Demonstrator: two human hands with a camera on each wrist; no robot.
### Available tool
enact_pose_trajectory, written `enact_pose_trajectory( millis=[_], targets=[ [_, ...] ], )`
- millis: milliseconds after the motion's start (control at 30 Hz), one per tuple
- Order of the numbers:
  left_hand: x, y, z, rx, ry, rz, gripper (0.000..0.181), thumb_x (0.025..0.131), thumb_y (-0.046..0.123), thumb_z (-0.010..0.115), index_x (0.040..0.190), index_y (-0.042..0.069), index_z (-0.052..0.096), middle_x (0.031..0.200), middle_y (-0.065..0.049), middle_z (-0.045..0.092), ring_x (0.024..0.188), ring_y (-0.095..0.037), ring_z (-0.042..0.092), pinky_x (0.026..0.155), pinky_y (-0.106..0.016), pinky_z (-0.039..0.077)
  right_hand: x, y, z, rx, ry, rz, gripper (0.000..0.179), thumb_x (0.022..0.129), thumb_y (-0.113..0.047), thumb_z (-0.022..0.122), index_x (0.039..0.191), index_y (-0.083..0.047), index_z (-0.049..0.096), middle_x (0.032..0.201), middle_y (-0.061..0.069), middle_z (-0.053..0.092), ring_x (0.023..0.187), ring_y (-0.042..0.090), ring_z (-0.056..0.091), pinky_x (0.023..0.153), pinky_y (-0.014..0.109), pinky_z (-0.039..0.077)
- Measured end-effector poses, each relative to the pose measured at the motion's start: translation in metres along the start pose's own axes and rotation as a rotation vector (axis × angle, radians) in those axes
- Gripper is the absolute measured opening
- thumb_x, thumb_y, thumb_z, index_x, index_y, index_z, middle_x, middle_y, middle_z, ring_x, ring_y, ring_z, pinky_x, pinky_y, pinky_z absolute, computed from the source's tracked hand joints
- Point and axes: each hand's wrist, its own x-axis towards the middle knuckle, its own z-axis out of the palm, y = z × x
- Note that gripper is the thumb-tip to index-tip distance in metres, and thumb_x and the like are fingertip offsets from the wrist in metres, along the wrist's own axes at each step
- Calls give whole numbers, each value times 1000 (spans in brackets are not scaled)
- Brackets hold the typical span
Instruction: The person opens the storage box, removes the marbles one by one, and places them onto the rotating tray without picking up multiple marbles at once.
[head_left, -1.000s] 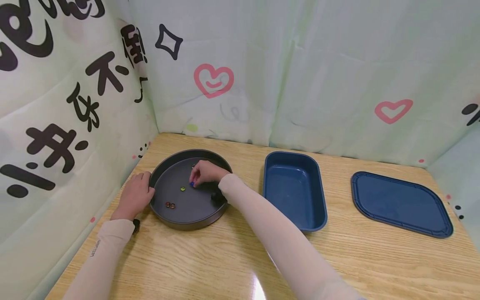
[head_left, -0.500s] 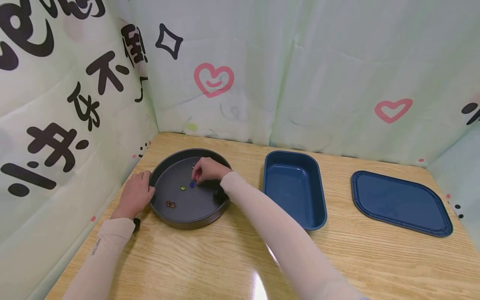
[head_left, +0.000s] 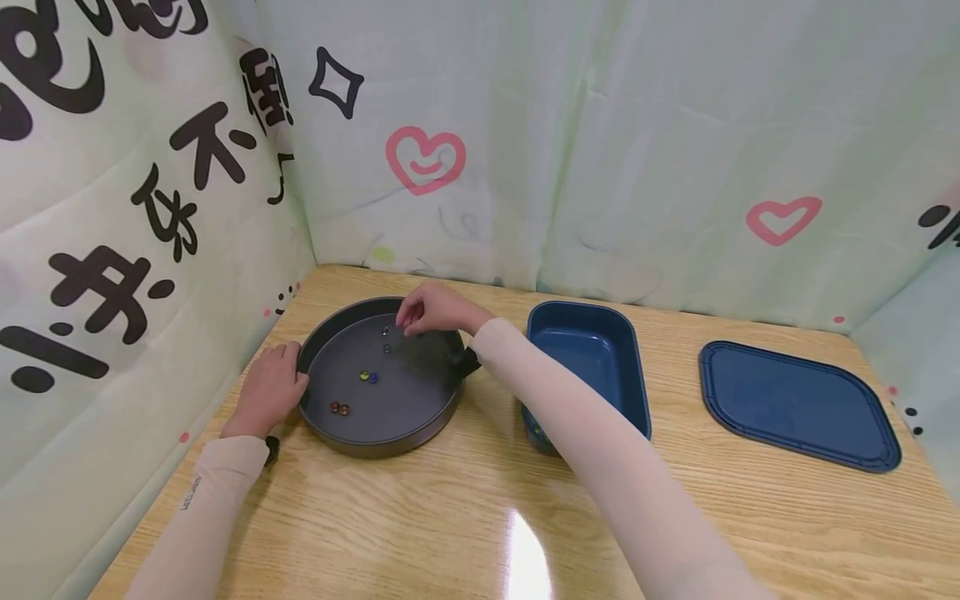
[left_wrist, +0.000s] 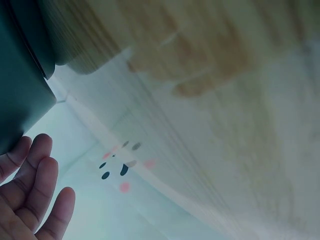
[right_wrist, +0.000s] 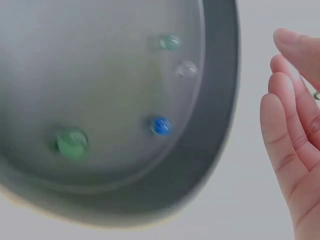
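A round dark pan [head_left: 390, 417] holds several marbles. A blue marble [head_left: 373, 378] lies beside a yellow-green marble [head_left: 364, 376], two brown marbles [head_left: 341, 409] sit nearer the front, and clear marbles [head_left: 387, 348] are farther back. My left hand [head_left: 266, 387] rests against the pan's left side. In the left wrist view its fingers [left_wrist: 42, 172] are fairly straight, some touching the dark wall. Over the pan's far right rim, my right hand [head_left: 435, 308] has thumb and fingers drawn together. A small glass marble [right_wrist: 317, 95] peeks out between them at the right wrist view's edge.
A blue rectangular tub [head_left: 642, 375] stands right of the pan, partly hidden by my right sleeve; small coloured bits show at its near left corner. Farther right lies a flat blue lid [head_left: 798, 404]. Printed curtains [head_left: 637, 167] border the wooden table at back and left.
My right hand let go of the blue marble and moved back and right to the rim. The blue marble shifted left, next to the yellow-green one. My left hand stayed put.
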Motion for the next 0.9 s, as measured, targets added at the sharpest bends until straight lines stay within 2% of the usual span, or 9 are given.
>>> enact_pose_trajectory(
  millis=[300,600,900],
  targets=[
    [1,2,0,-3,-5,-6,32,85,6,46,112,-12,48,98,-29,55,86,-41,50,77,-52,42,-30,5,-33,4,70,-53,17,81,-11,72,96,-4,73,94,10,71,81,16,65,78,25,52],
    [1,1,2,-5,5,-11,29,84,4,47,109,-11,48,96,-28,55,84,-40,50,75,-51,42,-78,22,-56,15,54,-71,16,81,-8,72,95,0,72,87,10,71,76,12,63,77,29,54],
    [1,3,2,-6,9,-13,29,83,5,47,107,-11,48,95,-28,55,83,-40,50,74,-51,41,-123,45,-64,20,6,-56,16,81,-7,71,97,-2,72,91,14,71,76,13,62,73,25,53]
  ],
)
